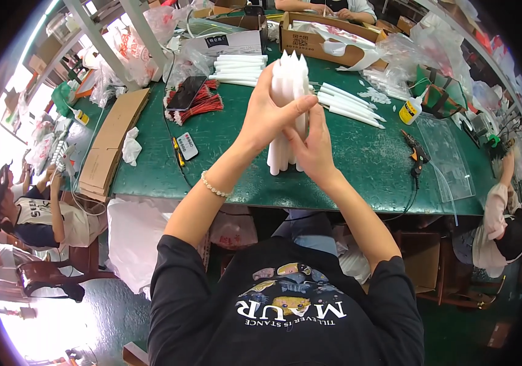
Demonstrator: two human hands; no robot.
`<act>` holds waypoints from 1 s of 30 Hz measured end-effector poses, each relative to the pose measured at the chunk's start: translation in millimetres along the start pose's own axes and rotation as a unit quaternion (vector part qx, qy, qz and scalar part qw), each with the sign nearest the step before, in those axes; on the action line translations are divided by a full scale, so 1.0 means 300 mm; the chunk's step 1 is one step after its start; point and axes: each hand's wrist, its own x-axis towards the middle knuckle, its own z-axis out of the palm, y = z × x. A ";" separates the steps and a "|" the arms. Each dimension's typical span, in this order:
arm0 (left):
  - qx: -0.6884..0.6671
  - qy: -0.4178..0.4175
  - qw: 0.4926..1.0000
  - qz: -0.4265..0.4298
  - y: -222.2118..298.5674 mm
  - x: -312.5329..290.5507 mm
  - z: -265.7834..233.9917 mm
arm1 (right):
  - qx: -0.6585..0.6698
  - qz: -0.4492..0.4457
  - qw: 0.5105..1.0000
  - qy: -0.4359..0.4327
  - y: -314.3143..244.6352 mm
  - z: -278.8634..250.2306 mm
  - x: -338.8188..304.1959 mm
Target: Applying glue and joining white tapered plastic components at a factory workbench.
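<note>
Above the table, both my hands are wrapped round an upright bundle of white taper candles with pointed tips on top. My left hand grips the bundle from the left, its thumb reaching across the front. Lower down on the right side, my right hand is closed on the same bundle, and the thumbs lie close together. The candles' lower ends show below my hands. Behind the bundle lie a stack of white candles on the left and a fanned row of white candles on the right.
On the green table, a phone rests on red wires. Left are flat cardboard and a yellow-black tool. Right are a glue bottle, glue gun and plastic sheet. An open carton and co-workers surround the table.
</note>
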 end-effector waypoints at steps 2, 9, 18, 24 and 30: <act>-0.019 0.001 1.000 0.002 0.023 0.005 0.002 | 0.018 -0.008 1.000 0.001 -0.012 0.008 -0.005; 0.030 0.025 0.999 0.012 0.044 -0.020 0.004 | 0.229 0.180 0.935 -0.200 -0.089 -0.059 0.121; 0.024 0.004 0.996 0.083 0.219 -0.027 0.168 | 0.200 -0.021 0.976 -0.087 -0.175 -0.188 0.103; 0.008 -0.062 0.960 0.274 0.218 -0.151 0.442 | 0.051 -0.083 0.986 -0.134 -0.046 -0.440 -0.175; -0.136 -0.174 0.960 0.170 0.159 -0.395 0.803 | 0.208 0.006 0.971 0.114 0.025 -0.722 -0.504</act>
